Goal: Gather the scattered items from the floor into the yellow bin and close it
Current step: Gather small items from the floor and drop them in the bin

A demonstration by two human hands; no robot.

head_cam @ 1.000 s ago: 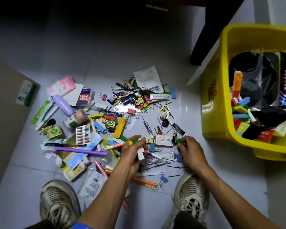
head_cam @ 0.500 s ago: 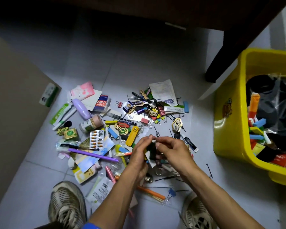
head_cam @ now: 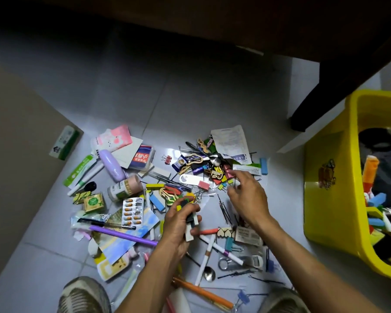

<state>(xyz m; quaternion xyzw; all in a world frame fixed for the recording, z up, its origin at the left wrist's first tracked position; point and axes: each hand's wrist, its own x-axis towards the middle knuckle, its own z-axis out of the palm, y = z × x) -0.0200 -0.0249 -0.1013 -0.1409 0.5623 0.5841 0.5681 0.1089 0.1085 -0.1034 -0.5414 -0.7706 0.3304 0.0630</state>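
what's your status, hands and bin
Left hand grips a bundle of small blocks. Right hand open, reaching into the pile. Yellow bin open, part filled, off to the right. Nothing between hands and bin.

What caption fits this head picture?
Left hand holds gathered blocks; right hand reaches into the floor clutter beside the yellow bin.

Bare tile (head_cam: 287, 206) open between clutter pile (head_cam: 190, 177) and yellow bin (head_cam: 325, 199); dark table leg (head_cam: 314, 105) blocks beyond.
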